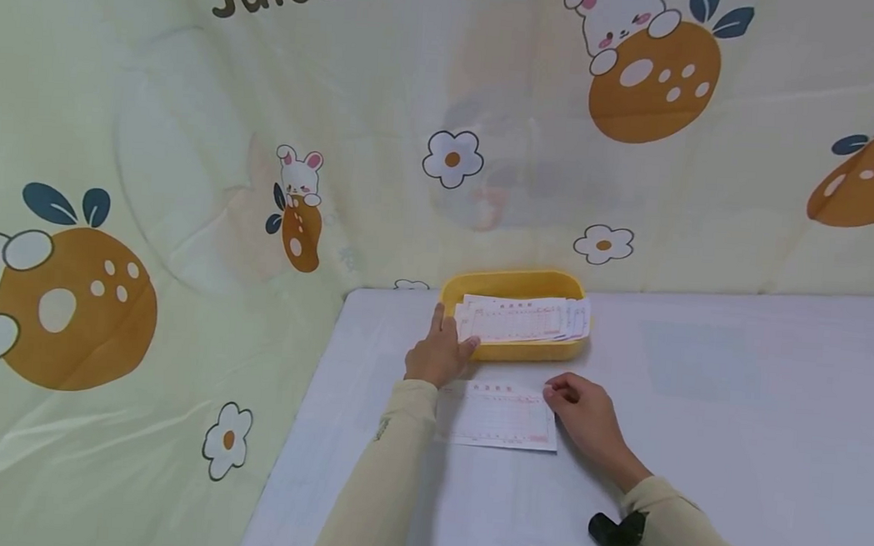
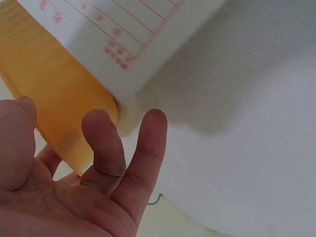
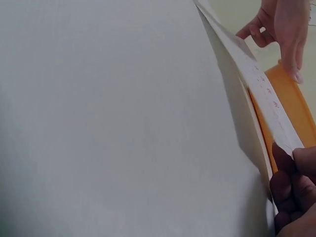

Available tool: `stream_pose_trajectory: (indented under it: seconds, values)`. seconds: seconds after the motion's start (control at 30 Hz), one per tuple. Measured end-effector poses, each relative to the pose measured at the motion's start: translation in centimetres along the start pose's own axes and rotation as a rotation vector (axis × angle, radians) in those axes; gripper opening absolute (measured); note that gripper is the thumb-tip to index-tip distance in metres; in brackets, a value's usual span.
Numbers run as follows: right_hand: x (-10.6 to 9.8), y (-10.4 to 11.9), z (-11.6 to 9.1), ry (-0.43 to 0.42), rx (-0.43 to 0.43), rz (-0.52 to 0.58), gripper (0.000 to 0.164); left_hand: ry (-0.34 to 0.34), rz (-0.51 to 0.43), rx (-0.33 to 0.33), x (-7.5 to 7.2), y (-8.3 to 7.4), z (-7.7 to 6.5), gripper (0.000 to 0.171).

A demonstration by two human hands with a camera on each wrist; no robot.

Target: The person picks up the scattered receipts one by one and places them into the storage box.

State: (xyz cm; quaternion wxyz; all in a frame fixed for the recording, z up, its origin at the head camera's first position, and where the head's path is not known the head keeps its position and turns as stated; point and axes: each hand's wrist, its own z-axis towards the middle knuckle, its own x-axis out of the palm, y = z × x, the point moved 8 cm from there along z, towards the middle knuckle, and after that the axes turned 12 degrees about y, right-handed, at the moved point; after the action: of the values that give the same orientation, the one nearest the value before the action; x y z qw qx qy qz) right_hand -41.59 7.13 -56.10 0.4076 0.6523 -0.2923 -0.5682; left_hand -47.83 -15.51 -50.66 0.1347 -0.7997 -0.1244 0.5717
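Note:
My left hand (image 1: 435, 354) is at the left end of a yellow plastic basket (image 1: 533, 351), its thumb and forefinger gripping that end; in the left wrist view two other fingers (image 2: 150, 143) extend away from the wall. A stack of white slips with red print (image 1: 513, 319) fills the basket and overhangs its right rim. In front of it, my right hand (image 1: 586, 412) pinches the upper right corner of a single printed paper slip (image 1: 499, 419) between thumb and fingertips. The right wrist view shows this slip (image 3: 269, 101) edge-on, tilted up from the table. My left forearm hides the slip's left edge.
Everything lies on a white-covered table (image 1: 734, 458). A pale curtain (image 1: 389, 78) printed with rabbits, oranges and flowers hangs right behind the basket and along the left side. A black wrist device (image 1: 616, 532) is strapped to my right sleeve.

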Motion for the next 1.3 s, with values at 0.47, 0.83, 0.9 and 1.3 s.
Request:
stream_pose_trajectory:
  seconds: [0.47,0.83,0.9,1.3]
  values:
    - [-3.8,-1.5,-0.9,0.029,0.07,0.143,0.025,0.019,-0.018,-0.029,0.6,1.3,1.0,0.071]
    - [-8.5,1.8,1.2,-0.016,0.013,0.118,0.037,0.0,-0.003,-0.015,0.3,1.2,0.9,0.06]
    - [-9.2,2.7,1.9,-0.016,-0.002,0.111,0.038,0.0,0.001,-0.013,0.3,1.1,1.0,0.056]
    - [-11.9,8.3,6.1,-0.044,-0.077,0.111,0.037,0.054,-0.024,-0.06,0.6,0.5,1.3,0.063]
